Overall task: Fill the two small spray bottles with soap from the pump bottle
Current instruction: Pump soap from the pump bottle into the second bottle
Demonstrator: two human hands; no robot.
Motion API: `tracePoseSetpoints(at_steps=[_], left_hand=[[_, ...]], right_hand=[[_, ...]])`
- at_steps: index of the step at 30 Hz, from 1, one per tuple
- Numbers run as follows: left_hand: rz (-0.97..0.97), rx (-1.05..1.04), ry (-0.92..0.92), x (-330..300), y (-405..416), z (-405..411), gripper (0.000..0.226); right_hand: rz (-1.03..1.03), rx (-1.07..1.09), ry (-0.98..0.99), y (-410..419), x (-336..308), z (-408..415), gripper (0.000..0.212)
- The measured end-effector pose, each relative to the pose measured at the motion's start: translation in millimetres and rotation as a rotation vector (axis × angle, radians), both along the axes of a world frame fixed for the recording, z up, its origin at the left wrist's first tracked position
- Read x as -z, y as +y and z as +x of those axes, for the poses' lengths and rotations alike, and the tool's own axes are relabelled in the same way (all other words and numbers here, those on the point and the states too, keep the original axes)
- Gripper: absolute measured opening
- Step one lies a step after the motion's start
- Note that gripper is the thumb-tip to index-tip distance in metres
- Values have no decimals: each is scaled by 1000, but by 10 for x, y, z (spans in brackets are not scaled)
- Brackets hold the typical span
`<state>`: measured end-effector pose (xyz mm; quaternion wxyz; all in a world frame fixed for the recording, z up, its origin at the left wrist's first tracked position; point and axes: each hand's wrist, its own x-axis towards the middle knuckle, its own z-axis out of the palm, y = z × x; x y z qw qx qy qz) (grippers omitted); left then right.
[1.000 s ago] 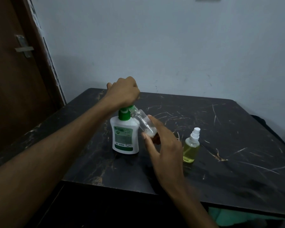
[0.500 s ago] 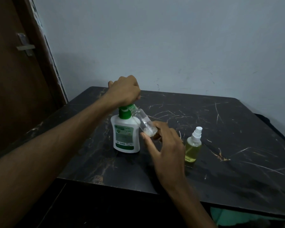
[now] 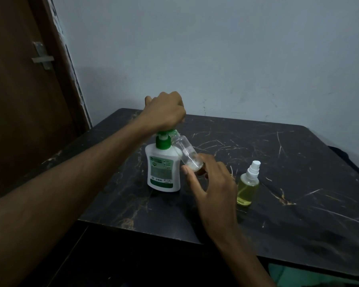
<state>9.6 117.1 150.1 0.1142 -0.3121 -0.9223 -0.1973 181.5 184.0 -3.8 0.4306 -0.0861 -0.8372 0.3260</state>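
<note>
A white pump bottle [image 3: 163, 169] with a green pump head stands on the black table [image 3: 278, 162]. My left hand [image 3: 165, 111] sits curled on top of the pump head, covering it. My right hand [image 3: 212, 183] holds a clear, uncapped small spray bottle [image 3: 187, 152] by its base, tilted with its mouth at the green nozzle. A little whitish soap lies in its bottom. To the right stands the second small spray bottle [image 3: 248, 184], capped in white and full of yellow liquid.
The black marbled table meets a pale wall at the back. A brown door [image 3: 19, 100] with a metal latch stands to the left. The table's front edge runs diagonally below my right forearm.
The view shifted slightly. My hands and both bottles hold nearly the same pose; my left hand stays pressed on the pump.
</note>
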Motion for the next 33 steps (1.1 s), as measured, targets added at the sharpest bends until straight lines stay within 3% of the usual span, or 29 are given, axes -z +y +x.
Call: tracePoseSetpoints(at_steps=[20,33], left_hand=[[-18,21,9,-18,-10,11,16],[-26,35,-20,5,-15,25,16]], right_hand=[[-1,-13,-18,12,62,-26,50],[-4,3,-41,26,54,-39,44]])
